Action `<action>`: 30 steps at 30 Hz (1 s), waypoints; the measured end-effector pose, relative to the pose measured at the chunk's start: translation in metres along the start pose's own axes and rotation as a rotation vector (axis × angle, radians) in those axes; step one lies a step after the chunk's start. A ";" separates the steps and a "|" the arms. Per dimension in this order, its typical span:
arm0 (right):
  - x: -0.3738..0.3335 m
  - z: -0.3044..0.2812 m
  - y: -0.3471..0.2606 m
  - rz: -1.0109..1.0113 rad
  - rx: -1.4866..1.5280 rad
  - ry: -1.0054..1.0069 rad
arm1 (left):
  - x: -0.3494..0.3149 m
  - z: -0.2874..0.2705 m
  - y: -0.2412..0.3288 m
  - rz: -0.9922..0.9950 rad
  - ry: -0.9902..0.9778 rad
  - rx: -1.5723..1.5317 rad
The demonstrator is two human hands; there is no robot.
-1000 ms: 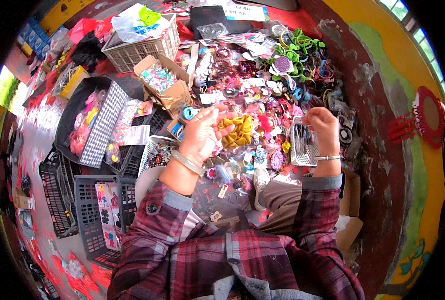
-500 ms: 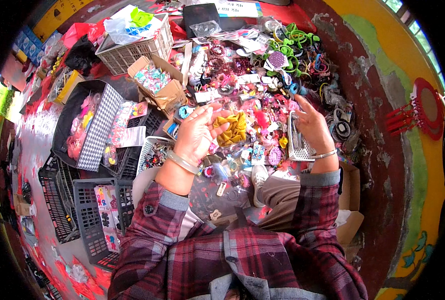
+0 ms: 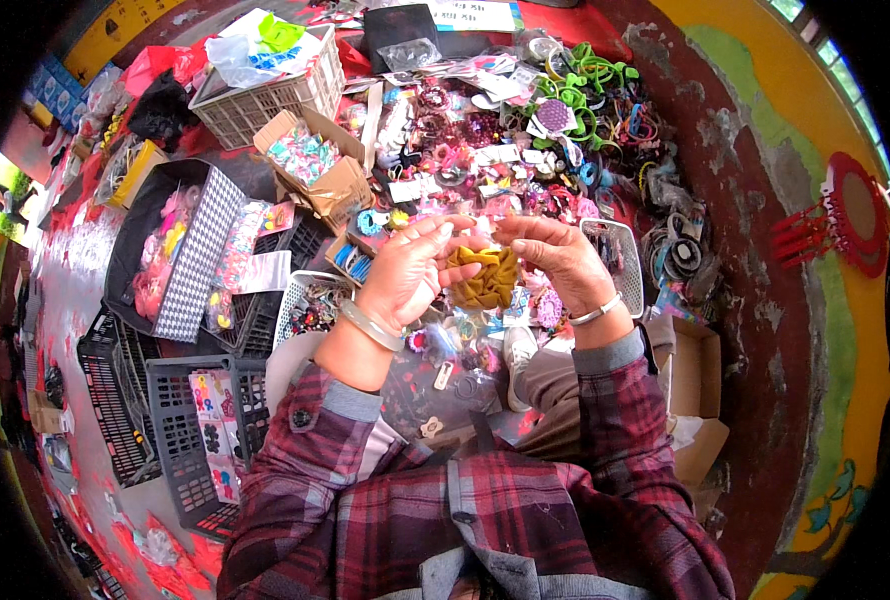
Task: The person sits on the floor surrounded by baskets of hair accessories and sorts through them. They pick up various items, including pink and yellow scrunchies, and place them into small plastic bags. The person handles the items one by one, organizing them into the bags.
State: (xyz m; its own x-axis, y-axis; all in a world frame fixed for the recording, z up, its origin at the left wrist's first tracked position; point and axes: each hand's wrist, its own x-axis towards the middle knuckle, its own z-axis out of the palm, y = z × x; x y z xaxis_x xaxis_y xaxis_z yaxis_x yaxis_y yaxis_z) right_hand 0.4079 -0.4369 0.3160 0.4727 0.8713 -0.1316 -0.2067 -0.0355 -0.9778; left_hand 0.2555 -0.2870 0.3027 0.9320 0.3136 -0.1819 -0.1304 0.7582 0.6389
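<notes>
A gathered mustard-yellow fabric piece, like a scrunchie [image 3: 485,279], hangs between my hands over a heap of hair accessories [image 3: 465,185]. My left hand [image 3: 405,272], with a pale bangle, has its fingers curled at the scrunchie's left edge and seems to hold it. On the other side, my right hand [image 3: 562,262], wearing a silver bangle, has thumb and forefinger drawn close together just above the scrunchie. Whatever lies in that pinch is too small to make out.
White baskets [image 3: 612,262] stand right and left of the heap. Leftward are a cardboard box [image 3: 340,185] of small packets, a houndstooth box [image 3: 200,262] and a dark plastic crate [image 3: 178,440]. Green headbands [image 3: 590,75] lie at the back. A wall [image 3: 755,300] rises on the right.
My right hand has swung left from over the white basket to the scrunchie, its spread fingers closing to a pinch. The scrunchie has shifted slightly right and lower. My left hand has barely moved.
</notes>
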 end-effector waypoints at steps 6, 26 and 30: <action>-0.004 0.004 -0.002 0.010 -0.042 0.072 | 0.001 -0.001 -0.002 0.002 -0.015 0.027; -0.004 0.011 -0.004 0.060 0.051 0.123 | -0.002 0.007 0.000 0.084 0.061 0.330; -0.007 0.012 -0.006 0.066 -0.024 0.119 | -0.002 -0.002 0.002 0.063 -0.010 0.328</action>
State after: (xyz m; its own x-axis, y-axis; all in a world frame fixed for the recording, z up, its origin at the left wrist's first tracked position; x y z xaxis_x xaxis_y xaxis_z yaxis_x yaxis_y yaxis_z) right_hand 0.3956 -0.4369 0.3250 0.5576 0.8023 -0.2131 -0.2213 -0.1037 -0.9697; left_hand 0.2525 -0.2853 0.3029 0.9289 0.3473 -0.1284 -0.0734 0.5126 0.8555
